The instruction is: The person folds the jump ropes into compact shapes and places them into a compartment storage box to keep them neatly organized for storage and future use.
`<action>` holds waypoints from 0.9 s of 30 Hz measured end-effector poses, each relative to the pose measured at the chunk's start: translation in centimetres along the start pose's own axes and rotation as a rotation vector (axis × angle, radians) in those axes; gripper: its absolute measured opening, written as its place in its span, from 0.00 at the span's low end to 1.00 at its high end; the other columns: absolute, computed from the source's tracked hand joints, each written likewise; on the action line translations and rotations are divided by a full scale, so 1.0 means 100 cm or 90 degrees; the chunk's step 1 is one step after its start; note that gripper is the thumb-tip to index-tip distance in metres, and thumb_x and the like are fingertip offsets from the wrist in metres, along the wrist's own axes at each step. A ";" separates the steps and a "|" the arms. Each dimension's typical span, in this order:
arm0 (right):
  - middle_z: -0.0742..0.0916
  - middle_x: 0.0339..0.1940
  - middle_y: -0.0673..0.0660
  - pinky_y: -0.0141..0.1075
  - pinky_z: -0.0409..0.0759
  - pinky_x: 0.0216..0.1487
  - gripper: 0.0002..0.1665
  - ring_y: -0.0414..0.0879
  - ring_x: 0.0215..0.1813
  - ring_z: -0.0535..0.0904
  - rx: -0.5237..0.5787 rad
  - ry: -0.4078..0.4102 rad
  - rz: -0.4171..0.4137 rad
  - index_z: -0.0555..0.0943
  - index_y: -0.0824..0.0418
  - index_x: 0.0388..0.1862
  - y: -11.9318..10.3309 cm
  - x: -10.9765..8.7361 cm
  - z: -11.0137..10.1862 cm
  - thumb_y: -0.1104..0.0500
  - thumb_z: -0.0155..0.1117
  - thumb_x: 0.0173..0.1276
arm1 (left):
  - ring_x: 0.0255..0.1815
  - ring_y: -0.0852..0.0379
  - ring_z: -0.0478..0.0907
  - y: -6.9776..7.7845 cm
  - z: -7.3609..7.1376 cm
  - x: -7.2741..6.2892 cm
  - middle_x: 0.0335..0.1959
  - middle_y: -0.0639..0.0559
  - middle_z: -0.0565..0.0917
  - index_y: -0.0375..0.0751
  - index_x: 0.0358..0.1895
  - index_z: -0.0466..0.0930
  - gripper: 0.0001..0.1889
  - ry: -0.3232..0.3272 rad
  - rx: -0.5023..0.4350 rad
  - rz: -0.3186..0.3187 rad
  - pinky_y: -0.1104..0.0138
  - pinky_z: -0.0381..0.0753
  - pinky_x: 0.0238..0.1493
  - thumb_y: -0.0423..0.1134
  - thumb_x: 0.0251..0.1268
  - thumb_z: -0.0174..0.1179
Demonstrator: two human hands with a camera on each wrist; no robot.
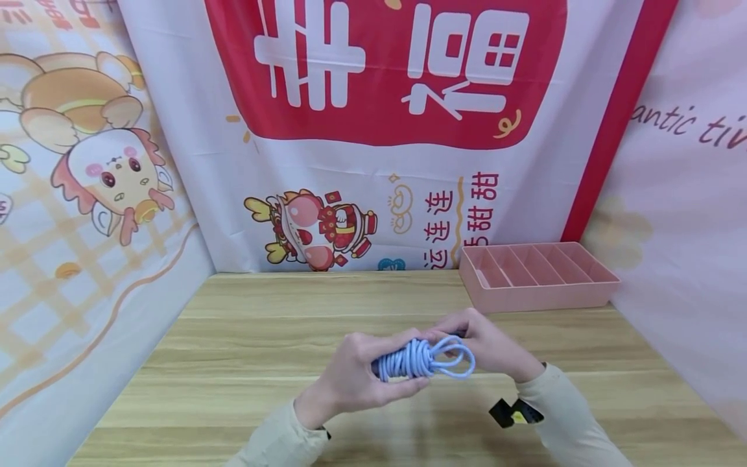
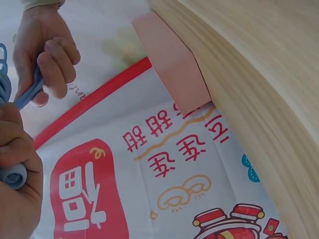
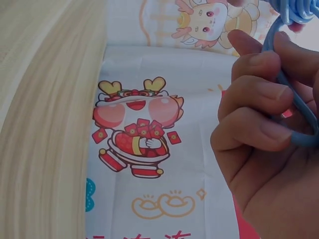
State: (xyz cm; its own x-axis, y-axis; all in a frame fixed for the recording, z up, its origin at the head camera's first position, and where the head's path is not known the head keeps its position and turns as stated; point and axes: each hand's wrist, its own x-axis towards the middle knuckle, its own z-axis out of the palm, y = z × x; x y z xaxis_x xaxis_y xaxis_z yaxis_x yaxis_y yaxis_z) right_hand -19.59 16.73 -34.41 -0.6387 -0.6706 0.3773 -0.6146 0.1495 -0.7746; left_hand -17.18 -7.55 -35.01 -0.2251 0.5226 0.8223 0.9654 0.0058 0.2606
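A light blue rope [image 1: 411, 360], wound into a tight bundle, is held over the table between both hands. My left hand [image 1: 362, 373] grips the bundle, thumb above and fingers below. In the left wrist view a round, hollow blue-grey end [image 2: 14, 176] pokes out beneath that hand's curled fingers. Two loose loops [image 1: 461, 363] stick out from the bundle's right end. Close against that end, my right hand [image 1: 481, 340] curls its fingers round a length of the rope [image 3: 296, 99], which runs from the bundle through the palm.
A pink divided box [image 1: 543, 295] stands at the table's back right corner, against the printed cloth walls. The wooden table [image 1: 262, 331] stretches out under both hands. A black band with a yellow mark [image 1: 516, 414] sits at the right sleeve.
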 end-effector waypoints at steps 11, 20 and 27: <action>0.83 0.23 0.57 0.35 0.78 0.29 0.11 0.42 0.26 0.75 0.004 0.049 0.056 0.87 0.64 0.44 -0.005 -0.003 -0.003 0.67 0.57 0.73 | 0.38 0.63 0.83 -0.003 -0.008 -0.001 0.44 0.45 0.86 0.31 0.55 0.80 0.24 0.023 -0.056 -0.067 0.71 0.82 0.36 0.38 0.57 0.73; 0.75 0.20 0.49 0.27 0.66 0.20 0.16 0.38 0.21 0.65 0.106 0.073 0.100 0.85 0.67 0.36 -0.010 -0.001 -0.005 0.63 0.52 0.78 | 0.35 0.63 0.83 -0.008 -0.012 -0.003 0.43 0.48 0.86 0.34 0.55 0.81 0.23 0.041 -0.031 -0.080 0.71 0.82 0.33 0.43 0.60 0.71; 0.75 0.19 0.54 0.34 0.63 0.17 0.17 0.50 0.18 0.63 0.100 0.116 0.085 0.86 0.64 0.35 -0.013 -0.001 -0.005 0.62 0.52 0.78 | 0.35 0.63 0.83 -0.007 -0.015 -0.002 0.44 0.50 0.86 0.35 0.55 0.82 0.23 0.059 -0.014 -0.095 0.71 0.82 0.33 0.45 0.60 0.70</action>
State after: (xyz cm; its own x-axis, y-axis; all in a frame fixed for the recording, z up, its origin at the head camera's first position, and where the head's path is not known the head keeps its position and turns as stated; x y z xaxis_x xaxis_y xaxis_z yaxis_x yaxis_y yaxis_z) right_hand -18.94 16.96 -33.20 -0.7907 -0.5088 0.3405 -0.4487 0.1032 -0.8877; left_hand -17.97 -8.96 -34.59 -0.3776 0.4364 0.8167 0.9177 0.0585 0.3930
